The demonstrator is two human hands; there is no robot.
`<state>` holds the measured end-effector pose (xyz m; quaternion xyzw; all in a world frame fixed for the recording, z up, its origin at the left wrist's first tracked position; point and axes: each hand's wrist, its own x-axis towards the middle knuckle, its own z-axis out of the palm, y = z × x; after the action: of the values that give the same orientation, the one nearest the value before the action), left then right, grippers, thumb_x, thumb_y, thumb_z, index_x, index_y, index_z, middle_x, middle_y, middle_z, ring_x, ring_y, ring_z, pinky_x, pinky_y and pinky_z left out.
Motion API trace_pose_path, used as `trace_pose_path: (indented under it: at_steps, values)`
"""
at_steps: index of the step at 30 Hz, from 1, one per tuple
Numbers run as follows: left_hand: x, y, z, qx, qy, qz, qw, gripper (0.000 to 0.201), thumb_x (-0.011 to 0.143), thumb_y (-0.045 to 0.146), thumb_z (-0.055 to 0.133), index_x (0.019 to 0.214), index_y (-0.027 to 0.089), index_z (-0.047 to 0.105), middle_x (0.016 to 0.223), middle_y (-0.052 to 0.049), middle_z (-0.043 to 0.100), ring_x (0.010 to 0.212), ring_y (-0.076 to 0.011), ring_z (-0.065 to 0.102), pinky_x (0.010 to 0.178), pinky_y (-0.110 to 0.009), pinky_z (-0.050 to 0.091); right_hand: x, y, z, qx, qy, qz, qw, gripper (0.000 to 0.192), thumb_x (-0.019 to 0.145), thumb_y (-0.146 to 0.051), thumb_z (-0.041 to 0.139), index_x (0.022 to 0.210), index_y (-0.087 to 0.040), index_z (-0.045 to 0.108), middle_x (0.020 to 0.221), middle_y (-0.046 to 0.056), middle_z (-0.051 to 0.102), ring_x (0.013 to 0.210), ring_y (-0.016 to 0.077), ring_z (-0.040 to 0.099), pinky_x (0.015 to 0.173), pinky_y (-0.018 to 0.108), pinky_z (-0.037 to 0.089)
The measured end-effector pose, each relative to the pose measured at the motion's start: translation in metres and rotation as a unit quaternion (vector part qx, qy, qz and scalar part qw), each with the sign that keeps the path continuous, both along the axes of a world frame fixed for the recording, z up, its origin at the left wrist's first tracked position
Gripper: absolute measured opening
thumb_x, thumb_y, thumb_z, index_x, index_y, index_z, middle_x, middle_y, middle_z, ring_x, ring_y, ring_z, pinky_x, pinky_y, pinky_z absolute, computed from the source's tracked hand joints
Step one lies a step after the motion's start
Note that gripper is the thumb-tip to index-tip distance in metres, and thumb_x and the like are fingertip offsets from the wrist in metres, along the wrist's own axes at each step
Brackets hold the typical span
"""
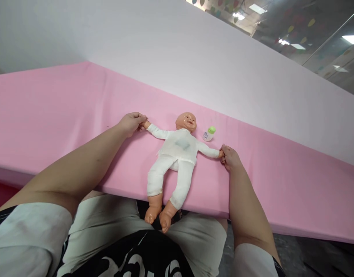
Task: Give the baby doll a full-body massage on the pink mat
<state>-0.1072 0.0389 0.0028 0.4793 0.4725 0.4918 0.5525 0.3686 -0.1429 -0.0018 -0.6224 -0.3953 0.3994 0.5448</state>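
Observation:
A baby doll (181, 148) in white cloth lies on its back on the pink padded surface (295, 181), its head toward the wall and its bare feet hanging over the front edge. A grey-green smudge marks its chest. My left hand (132, 124) is closed on the doll's hand at the left, and that arm is stretched outward. At the other side my right hand (230, 157) pinches the doll's other hand, the arm likewise spread out. Beside the doll's head lies a small clear bottle (209, 133) with a green cap, tipped over and touched by neither hand.
Behind the padded surface rises a white wall (194, 57), with a glass window (304, 34) above it at the upper right. My legs (107, 227) are against the front edge, below the doll's feet.

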Motion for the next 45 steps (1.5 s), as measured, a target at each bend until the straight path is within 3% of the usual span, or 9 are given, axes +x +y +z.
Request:
trace_pose_path:
  at_steps: [3, 8, 13, 18, 29, 32, 37, 41, 45]
  values:
    - [0.0015, -0.0011, 0.0022, -0.008, 0.01, 0.01, 1.0, 0.007, 0.089, 0.021, 0.072, 0.084, 0.015, 0.071, 0.068, -0.008, 0.07, 0.046, -0.0128, 0.056, 0.044, -0.025, 0.046, 0.0012, 0.0012, -0.0018, -0.002, -0.01, -0.01, 1.0, 0.052, 0.082, -0.071, 0.078, 0.08, -0.023, 0.061, 0.048, -0.007, 0.047, 0.036, 0.007, 0.034, 0.033, 0.02, 0.026]
    - [0.0031, -0.0031, 0.0063, -0.03, 0.001, 0.015, 0.999, 0.007, 0.088, 0.012, 0.07, 0.094, 0.012, 0.074, 0.07, -0.008, 0.069, 0.049, -0.0143, 0.06, 0.048, -0.027, 0.05, 0.004, 0.0037, -0.0032, -0.008, 0.005, -0.025, 1.0, 0.041, 0.079, -0.053, 0.083, 0.102, -0.024, 0.066, 0.058, -0.007, 0.055, 0.04, 0.0059, 0.037, 0.036, 0.017, 0.027]
    - [0.0021, -0.0034, 0.006, -0.042, -0.028, 0.007, 0.999, 0.024, 0.081, 0.008, 0.077, 0.104, 0.01, 0.073, 0.074, -0.009, 0.071, 0.051, -0.0139, 0.062, 0.052, -0.027, 0.053, 0.0078, 0.0035, -0.0047, 0.024, 0.047, 0.009, 0.999, 0.051, 0.076, -0.037, 0.085, 0.121, -0.027, 0.064, 0.07, -0.006, 0.062, 0.051, 0.0086, 0.051, 0.048, 0.02, 0.043]
    - [-0.001, -0.0005, 0.0019, -0.027, -0.023, -0.015, 0.999, 0.025, 0.076, 0.008, 0.08, 0.099, 0.012, 0.074, 0.074, -0.007, 0.071, 0.051, -0.0126, 0.061, 0.053, -0.026, 0.054, 0.0048, -0.0007, -0.001, 0.042, 0.072, 0.045, 0.996, 0.05, 0.07, -0.034, 0.091, 0.113, -0.025, 0.067, 0.079, -0.004, 0.064, 0.061, 0.0092, 0.057, 0.056, 0.022, 0.05]
    - [0.0007, -0.0006, 0.0009, 0.001, 0.013, -0.008, 1.0, 0.014, 0.081, 0.024, 0.081, 0.08, 0.015, 0.07, 0.074, -0.009, 0.073, 0.046, -0.0111, 0.055, 0.046, -0.026, 0.045, 0.0014, 0.0024, -0.0018, 0.005, -0.019, -0.013, 1.0, 0.056, 0.074, -0.069, 0.087, 0.076, -0.024, 0.053, 0.05, -0.008, 0.046, 0.038, 0.0062, 0.034, 0.034, 0.02, 0.025]
    - [0.0013, 0.0009, 0.0002, -0.006, 0.017, 0.0, 1.0, 0.013, 0.085, 0.025, 0.078, 0.081, 0.015, 0.07, 0.071, -0.009, 0.071, 0.046, -0.0121, 0.056, 0.045, -0.026, 0.045, 0.0015, 0.0032, -0.0032, 0.01, -0.029, -0.02, 0.999, 0.055, 0.08, -0.074, 0.079, 0.077, -0.024, 0.054, 0.049, -0.008, 0.044, 0.036, 0.0066, 0.033, 0.033, 0.02, 0.026]
    - [0.0011, 0.0026, 0.0003, -0.032, -0.003, 0.009, 0.999, 0.014, 0.081, 0.017, 0.079, 0.093, 0.013, 0.073, 0.072, -0.009, 0.071, 0.05, -0.0138, 0.06, 0.051, -0.028, 0.052, 0.0032, 0.0049, -0.0036, 0.004, -0.007, -0.051, 0.999, 0.041, 0.078, -0.054, 0.085, 0.098, -0.024, 0.066, 0.06, -0.006, 0.057, 0.04, 0.0059, 0.037, 0.036, 0.019, 0.028]
    - [0.0003, -0.0008, 0.0038, -0.043, -0.02, -0.005, 0.999, 0.022, 0.078, 0.009, 0.08, 0.098, 0.014, 0.074, 0.077, -0.008, 0.072, 0.053, -0.0136, 0.062, 0.057, -0.029, 0.055, 0.0046, 0.0038, -0.0028, 0.022, 0.048, -0.019, 0.998, 0.043, 0.073, -0.039, 0.088, 0.109, -0.023, 0.07, 0.067, -0.004, 0.065, 0.049, 0.008, 0.048, 0.044, 0.02, 0.039]
    - [-0.0009, -0.0042, 0.0058, -0.031, -0.023, -0.022, 0.999, 0.023, 0.075, 0.004, 0.08, 0.094, 0.014, 0.074, 0.077, -0.007, 0.072, 0.054, -0.0123, 0.062, 0.055, -0.027, 0.054, 0.0033, 0.0002, 0.0002, 0.042, 0.098, 0.029, 0.994, 0.047, 0.07, -0.032, 0.092, 0.112, -0.023, 0.072, 0.095, 0.003, 0.076, 0.06, 0.0078, 0.055, 0.053, 0.021, 0.047]
